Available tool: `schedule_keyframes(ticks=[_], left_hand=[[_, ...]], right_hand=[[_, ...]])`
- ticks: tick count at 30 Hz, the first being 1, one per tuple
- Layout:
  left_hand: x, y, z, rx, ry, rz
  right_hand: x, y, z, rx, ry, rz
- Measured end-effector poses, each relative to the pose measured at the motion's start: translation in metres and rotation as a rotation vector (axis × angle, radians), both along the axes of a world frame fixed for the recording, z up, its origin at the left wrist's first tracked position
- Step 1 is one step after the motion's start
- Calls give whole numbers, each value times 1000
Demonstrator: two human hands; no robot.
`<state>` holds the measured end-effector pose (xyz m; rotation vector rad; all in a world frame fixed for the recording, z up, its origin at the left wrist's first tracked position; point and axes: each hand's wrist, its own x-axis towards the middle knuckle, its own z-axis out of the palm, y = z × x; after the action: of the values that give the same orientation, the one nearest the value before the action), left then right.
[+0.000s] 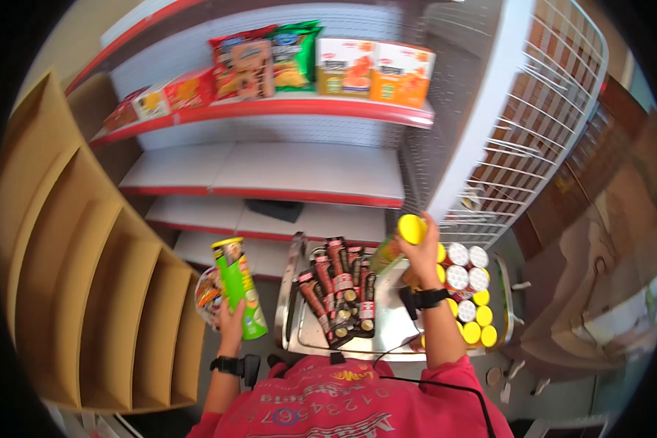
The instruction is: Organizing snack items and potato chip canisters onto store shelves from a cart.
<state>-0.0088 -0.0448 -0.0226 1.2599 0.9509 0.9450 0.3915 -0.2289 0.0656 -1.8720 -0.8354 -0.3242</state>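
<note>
My left hand [232, 326] grips a green chip canister [240, 295] with a yellow lid, tilted slightly, left of the metal cart. In my right hand [422, 254] is another green canister [386, 256] with a yellow lid, held above the cart's far middle. Below and between my hands, several dark snack packs [339, 290] lie in a loose pile on the metal cart tray [388, 312]. To the right of my right forearm stand several canisters with yellow lids [472, 332] and white lids [457, 278], packed close together.
Ahead rises a white shelf unit with red edges [306, 198]. Its upper shelf holds chip bags [294, 57], small boxes [189, 90] and two larger boxes [399, 74]. An empty brown shelf unit [104, 274] stands left, a white wire rack [525, 131] right. A tub of wrapped sweets [208, 293] sits behind my left hand.
</note>
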Motion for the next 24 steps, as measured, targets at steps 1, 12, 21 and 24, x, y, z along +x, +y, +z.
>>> schedule_keyframes(ticks=[1,12,21,24], left_hand=[[0,0,0,-9,-12,-16],[5,-4,2,19,-51,-38],[14,-8,18,59,34,-55],[15,-4,10,55,40,-41]], right_hand=[[-2,-1,3,25,43,2],[-16,-14,25,39,30,19],[-19,-18,31,23,53,8],[-19,-18,31,23,46,10]])
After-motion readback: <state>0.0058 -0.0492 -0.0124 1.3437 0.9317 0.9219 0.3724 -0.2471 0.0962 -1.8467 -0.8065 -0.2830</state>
